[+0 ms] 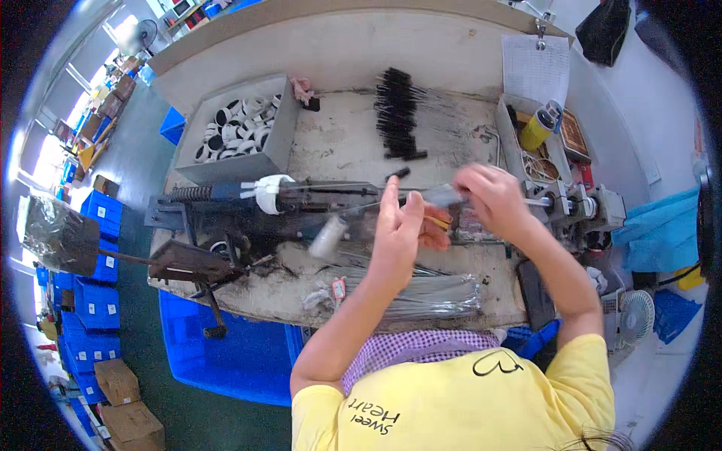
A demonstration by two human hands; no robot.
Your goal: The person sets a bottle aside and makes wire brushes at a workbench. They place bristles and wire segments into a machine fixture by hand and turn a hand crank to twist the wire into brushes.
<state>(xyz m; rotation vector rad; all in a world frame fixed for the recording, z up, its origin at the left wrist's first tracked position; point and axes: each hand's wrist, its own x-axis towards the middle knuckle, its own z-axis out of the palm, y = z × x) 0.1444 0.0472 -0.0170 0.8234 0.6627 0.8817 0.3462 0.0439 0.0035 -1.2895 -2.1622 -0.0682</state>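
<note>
My left hand (402, 229) is over the machine, its index finger pointing up and the other fingers curled. A narrow orange-yellow strip (438, 221) shows by those curled fingers; its kind is unclear. Just beyond the index fingertip is a short black-bristled brush (398, 174). Slightly blurred, my right hand (492, 199) has its fingers bent together beside a pale grey, smeared piece (444, 195), and what they hold is hard to make out. A long metal machine (323, 199) with a white ring (272, 194) runs beneath both hands. Left of my left hand hangs a blurred whitish cylinder (328, 237).
Black-bristled brushes with wire stems (396, 113) lie in a pile at the back. A grey bin (237, 161) holds white rings. Bundled wires in clear plastic (421, 295) lie at the front edge. A yellow bottle (537, 129) stands in a tray at right. A blue crate (226, 361) sits below left.
</note>
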